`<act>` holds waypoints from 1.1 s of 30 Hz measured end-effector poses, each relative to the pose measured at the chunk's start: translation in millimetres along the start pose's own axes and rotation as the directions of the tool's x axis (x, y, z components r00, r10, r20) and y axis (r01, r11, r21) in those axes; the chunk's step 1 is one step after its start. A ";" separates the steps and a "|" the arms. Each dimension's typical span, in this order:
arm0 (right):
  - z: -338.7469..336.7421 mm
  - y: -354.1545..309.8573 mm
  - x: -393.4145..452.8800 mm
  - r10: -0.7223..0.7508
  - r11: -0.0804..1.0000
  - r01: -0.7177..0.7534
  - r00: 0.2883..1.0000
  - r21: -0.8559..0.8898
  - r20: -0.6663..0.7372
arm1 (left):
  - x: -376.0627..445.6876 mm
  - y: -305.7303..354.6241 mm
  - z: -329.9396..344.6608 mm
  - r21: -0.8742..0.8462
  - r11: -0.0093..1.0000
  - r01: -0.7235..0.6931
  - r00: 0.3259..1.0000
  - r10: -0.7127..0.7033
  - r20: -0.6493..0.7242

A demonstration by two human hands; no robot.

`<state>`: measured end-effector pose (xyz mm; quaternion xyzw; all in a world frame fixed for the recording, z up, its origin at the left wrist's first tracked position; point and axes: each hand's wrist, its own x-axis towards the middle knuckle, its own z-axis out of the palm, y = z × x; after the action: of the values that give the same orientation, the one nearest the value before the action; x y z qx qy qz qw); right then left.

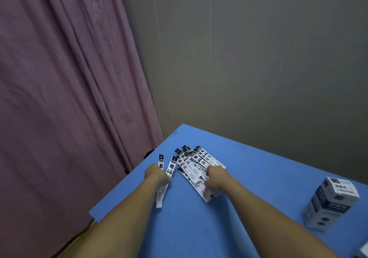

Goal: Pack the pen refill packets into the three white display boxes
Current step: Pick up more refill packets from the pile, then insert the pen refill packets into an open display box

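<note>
— Packets (196, 165) first: where are they lying?
— Most sit in a loose fanned pile on the blue table (258, 174), toward its far left corner, dark printed ends pointing away from the person.
— And the hands?
— The left hand (157, 173) is curled around a few packets (166, 170), just left of the pile; their dark tops stick out beyond the knuckles and the pale ends trail back under the wrist. The right hand (216, 177) rests on the near end of the pile, fingers bent down onto the packets. Whether it is pinching one or only pressing, I cannot tell.
— Any boxes?
— One white box (331, 204) with dark print stands tilted in view at the right side of the table, well apart from the pile. A corner of another white box (361, 250) shows at the bottom right edge.
— Around the table?
— A purple curtain (65, 90) hangs on the left, a grey wall (258, 58) behind.
</note>
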<state>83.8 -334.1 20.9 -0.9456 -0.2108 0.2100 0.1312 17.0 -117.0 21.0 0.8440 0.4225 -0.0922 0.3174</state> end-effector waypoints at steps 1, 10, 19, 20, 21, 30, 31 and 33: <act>1.4 0.0 -2.9 0.006 1.000 -0.007 1.000 0.004 0.010 | -1.8 -2.9 -2.3 -0.027 0.999 -0.021 1.000 0.021 0.000; -5.1 3.3 -53.5 0.048 0.999 -0.047 0.998 0.018 -0.044 | -29.3 -13.6 -5.1 -0.200 0.963 -0.179 0.969 0.208 0.132; 12.9 45.9 -148.2 0.189 0.981 -0.186 0.979 0.049 -0.078 | -69.6 -10.5 43.6 -0.249 0.929 -0.275 0.887 0.345 0.308; 16.7 52.5 -160.4 0.205 0.978 -0.200 0.976 0.056 -0.079 | -78.9 -9.5 51.0 -0.247 0.924 -0.294 0.877 0.363 0.315; 20.9 59.6 -171.7 0.220 0.974 -0.214 0.972 0.068 -0.082 | -90.9 -8.3 58.1 -0.253 0.916 -0.312 0.864 0.384 0.325; 35.5 146.0 -272.8 0.443 0.881 -0.415 0.892 0.228 -0.088 | -189.7 10.0 115.6 -0.350 0.839 -0.416 0.809 0.517 0.279; 33.0 159.4 -280.7 0.477 0.860 -0.441 0.873 0.257 -0.097 | -198.9 16.1 118.9 -0.351 0.829 -0.436 0.803 0.535 0.265; 28.0 186.3 -294.0 0.537 0.820 -0.482 0.835 0.309 -0.124 | -216.4 29.3 125.7 -0.373 0.807 -0.459 0.790 0.562 0.244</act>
<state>-106.7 -626.4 34.2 -0.9576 0.0954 0.1651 0.2161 -81.7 -348.8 27.9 0.8407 0.1229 -0.0834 0.5207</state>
